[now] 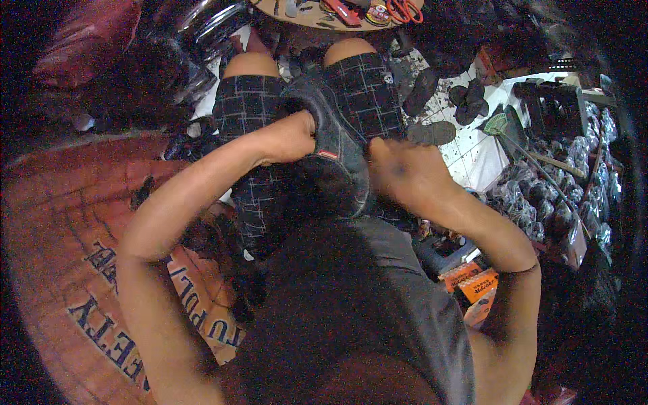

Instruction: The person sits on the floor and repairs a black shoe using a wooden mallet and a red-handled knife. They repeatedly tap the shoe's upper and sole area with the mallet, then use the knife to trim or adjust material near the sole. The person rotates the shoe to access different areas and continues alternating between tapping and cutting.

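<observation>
A dark shoe [344,155] with pale stitching and a small red tag lies in my lap between my knees, its toe end and underside partly in shadow. My left hand [293,138] is closed on the shoe's left edge, with the fingertips hidden in its opening. At the shoe's right side is my right hand [405,169], slightly blurred, its fingers curled in against the edge. Whatever those fingers pinch is too small or too hidden to make out.
Beyond my knees stands a round board [307,15] with orange-handled scissors [405,10] and a red tool [343,12]. Dark shoe soles [432,133] lie on the white tiled floor. At right are plastic-wrapped items [540,192], a black crate [550,108] and orange boxes [476,287].
</observation>
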